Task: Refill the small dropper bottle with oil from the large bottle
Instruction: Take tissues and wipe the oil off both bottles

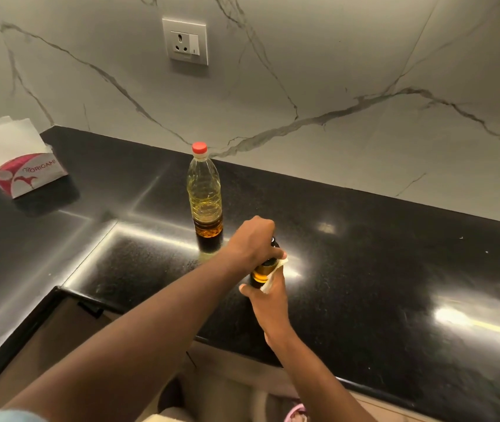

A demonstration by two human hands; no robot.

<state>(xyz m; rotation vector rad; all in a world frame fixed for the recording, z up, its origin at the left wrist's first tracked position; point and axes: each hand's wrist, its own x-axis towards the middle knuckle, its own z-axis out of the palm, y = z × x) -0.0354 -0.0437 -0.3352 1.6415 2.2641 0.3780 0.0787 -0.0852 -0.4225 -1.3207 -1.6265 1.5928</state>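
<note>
Counter: the black polished stone counter (364, 269) carries everything. The work goes on toward its front edge, likely so both arms reach without stretching.

Tissue box: a white and pink cardboard tissue box (26, 175) sits at the far left end by the back edge, well apart from the bottles, probably kept at hand for drips.

Large bottle: the tall clear plastic bottle of yellow oil (204, 193) stands upright near the back edge with its red screw cap (199, 148) on. Being capped and parked clear of the hands, it reads as either not yet poured from or already finished with.

Left hand: the left hand (253, 242) comes down over the small bottle's top, fingers curled round the dark cap, a grip suited to twisting it.

Right hand: the right hand (268, 300) wraps the bottle's body from below, holding it steady against that twist.

Small bottle: the small glass dropper bottle (260, 274), golden oil showing inside, is between the two hands, just in front of the large bottle. Whether its base touches the counter cannot be told.

Tissue: a white paper tissue (270, 284) lies between the right palm and the glass, presumably for grip on an oily surface.
</note>
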